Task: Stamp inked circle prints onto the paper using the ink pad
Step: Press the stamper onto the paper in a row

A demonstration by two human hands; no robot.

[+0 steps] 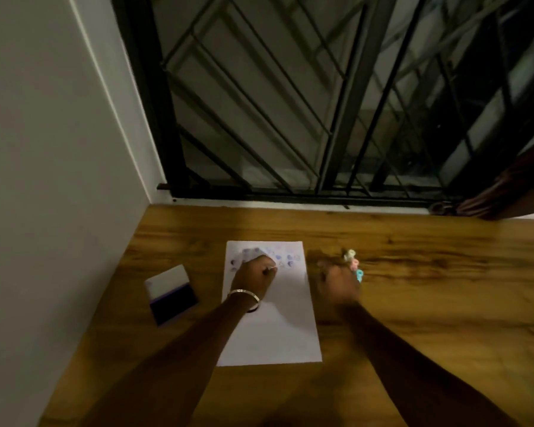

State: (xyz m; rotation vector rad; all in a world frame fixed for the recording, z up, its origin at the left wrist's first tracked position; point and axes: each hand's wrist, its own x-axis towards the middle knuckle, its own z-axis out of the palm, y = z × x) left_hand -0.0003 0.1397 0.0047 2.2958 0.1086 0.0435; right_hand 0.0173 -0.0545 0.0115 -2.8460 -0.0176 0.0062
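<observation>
A white sheet of paper [285,322] lies on the wooden table, with several purple circle prints across its top part. My left hand [255,277], a bracelet on its wrist, rests on the upper paper with the fingers curled around a small pale stamp whose tip shows near the thumb. My right hand [336,280] is blurred just right of the paper, beside a few small coloured stamps [353,265]; whether it holds one is unclear. The open ink pad [173,298], dark purple with its lid folded back, sits left of the paper.
A grey wall [43,180] borders the wooden table [429,303] on the left. A black metal window grille [290,103] stands behind the far edge, with a dark curtain [512,180] at the right.
</observation>
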